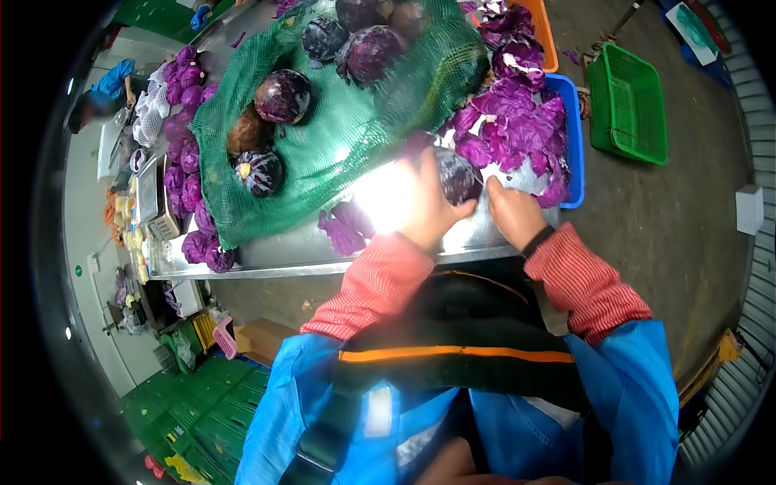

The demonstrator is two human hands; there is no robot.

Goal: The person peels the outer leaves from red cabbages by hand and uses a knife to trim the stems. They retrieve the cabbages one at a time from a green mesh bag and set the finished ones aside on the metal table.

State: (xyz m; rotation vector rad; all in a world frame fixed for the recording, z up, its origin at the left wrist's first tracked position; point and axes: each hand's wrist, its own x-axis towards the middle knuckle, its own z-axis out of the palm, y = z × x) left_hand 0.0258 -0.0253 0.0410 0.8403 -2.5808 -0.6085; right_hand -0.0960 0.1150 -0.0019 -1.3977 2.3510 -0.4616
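My left hand (pixel 428 202) grips a dark red cabbage (pixel 458 176) from its left side, thumb along the near side, above the metal table (pixel 311 257). Just right of that cabbage, my right hand (pixel 515 212) is closed with its fingers curled. Whatever it may hold is hidden. A green mesh sack (pixel 347 145) lies spread across the table. Several untrimmed cabbages rest on it, among them a purple one (pixel 283 96) and a striped one (pixel 259 173). Loose purple leaves (pixel 346 229) lie left of my left hand, beside a bright glare.
At the table's right edge, a blue crate (pixel 575 145) carries heaped purple leaves (pixel 517 121). An orange crate (pixel 546 36) stands behind it. A green basket (pixel 629 105) sits on the floor. Trimmed cabbages (pixel 191 158) line the left, near a scale (pixel 152 194) and another person (pixel 113 85).
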